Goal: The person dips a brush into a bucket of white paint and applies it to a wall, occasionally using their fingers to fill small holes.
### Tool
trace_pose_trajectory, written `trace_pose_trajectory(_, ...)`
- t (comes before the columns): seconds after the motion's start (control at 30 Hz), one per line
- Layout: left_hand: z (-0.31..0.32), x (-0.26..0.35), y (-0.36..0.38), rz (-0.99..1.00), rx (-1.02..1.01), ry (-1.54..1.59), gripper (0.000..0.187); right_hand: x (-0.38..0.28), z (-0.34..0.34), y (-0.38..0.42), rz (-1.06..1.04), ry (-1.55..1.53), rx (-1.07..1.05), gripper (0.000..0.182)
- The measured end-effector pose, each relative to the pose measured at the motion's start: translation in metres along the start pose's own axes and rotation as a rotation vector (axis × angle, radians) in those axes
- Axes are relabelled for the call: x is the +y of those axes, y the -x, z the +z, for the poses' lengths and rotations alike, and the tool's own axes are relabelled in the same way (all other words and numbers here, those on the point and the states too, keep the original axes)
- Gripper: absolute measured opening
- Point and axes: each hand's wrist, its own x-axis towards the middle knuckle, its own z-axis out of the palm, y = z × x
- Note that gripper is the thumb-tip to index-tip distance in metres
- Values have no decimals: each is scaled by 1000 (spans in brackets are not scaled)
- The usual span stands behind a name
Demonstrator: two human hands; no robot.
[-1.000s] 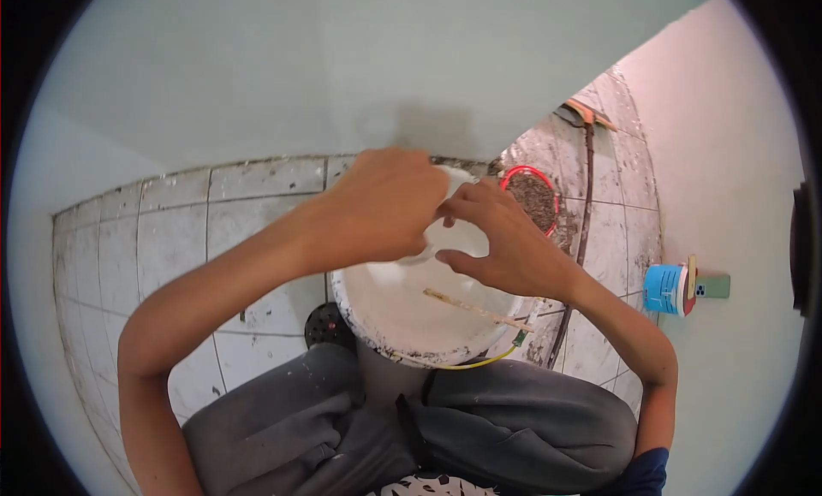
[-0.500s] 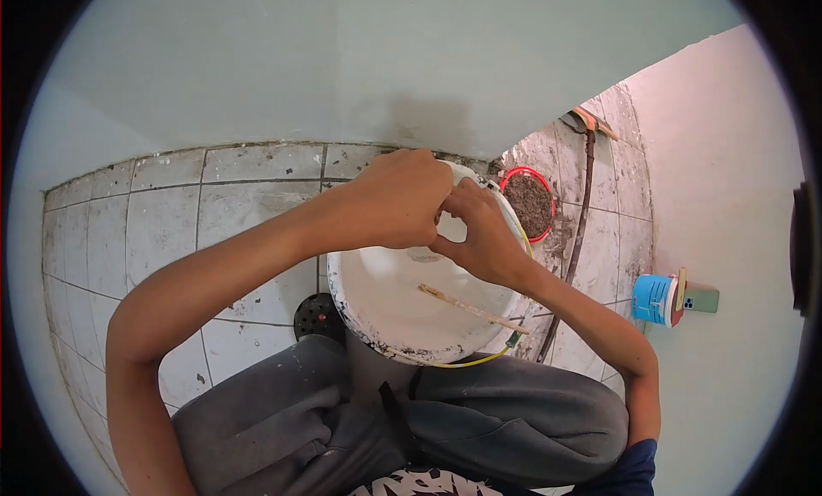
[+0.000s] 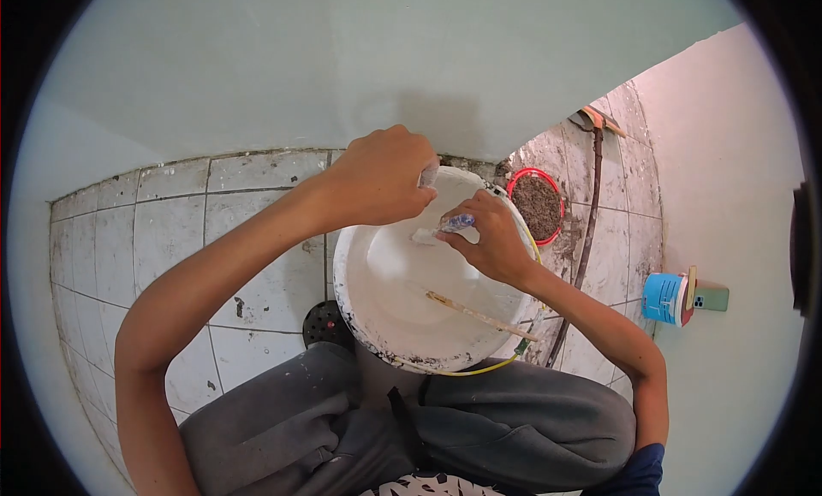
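Note:
A large white bucket (image 3: 347,312) with a smeared rim stands before my knees, with pale, creamy material inside. My right hand (image 3: 495,243) is over its right side, pinching a small tool with a blue-and-clear handle (image 3: 458,223). The tool's white-coated end points left, over the pale material. My left hand (image 3: 385,178) is at the far left rim, fingers curled down; something whitish shows at its fingertips, too small to name. A thin wooden stick (image 3: 479,314) lies across the near right of the bucket, one end over the rim.
A red-rimmed container of brown, grainy material (image 3: 538,207) sits beyond the bucket, near the wall corner. A long-handled tool (image 3: 591,205) lies on the stained tiles (image 3: 257,265). At right are a blue tub (image 3: 664,299) and a green phone (image 3: 712,297). A dark round drain-like disc (image 3: 325,325) is left.
My hands have parted: the left moved slightly up and left, the right down and right. The small blue-handled tool now shows in my right hand. The view has shifted slightly.

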Motion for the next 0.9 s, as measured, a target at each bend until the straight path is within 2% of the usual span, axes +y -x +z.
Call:
trace_pose_trajectory(0.23,9,-2,2,63,28,-37,20,9,10,4,-14,41,-4,19)
trace_pose_trajectory(0.33,-1,6,0,-124,-173,32,20,10,10,4,-12,36,-11,19)
trace_pose_trajectory(0.63,1,2,1,-91,-151,-4,21,8,-2,0,-10,11,17,21)
trace_pose_trajectory(0.7,8,-5,1,-23,-67,-1,21,6,-8,-4,-41,13,67,22)
trace_pose_trajectory(0.83,13,-12,-1,83,16,38,22,0,-22,-16,74,-75,67,25)
trace_pose_trajectory(0.9,5,-6,0,0,-44,94,22,-2,-29,-22,78,-92,74,26)
